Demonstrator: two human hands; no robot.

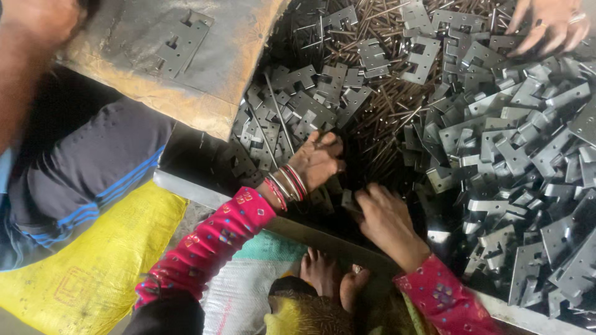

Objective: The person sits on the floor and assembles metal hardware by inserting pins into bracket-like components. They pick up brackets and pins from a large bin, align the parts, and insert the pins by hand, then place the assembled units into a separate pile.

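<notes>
My left hand (318, 161), with bangles at the wrist and a pink patterned sleeve, reaches into a heap of grey stamped metal brackets (496, 142) and thin metal pins (388, 102). Its fingers curl around a few pins near the middle of the heap. My right hand (386, 218) rests lower down, fingers bent over a small bracket (349, 200) at the dark front of the pile. Whether that hand truly grips the bracket is hard to tell. My bare feet (329, 276) show below, tucked under a metal ledge (292, 226).
Another person's hand (546, 25) works the pile at the top right. A second person in dark trousers (87, 167) sits at left beside a yellow sack (93, 260). A worn board (186, 56) holding one bracket lies at the top left.
</notes>
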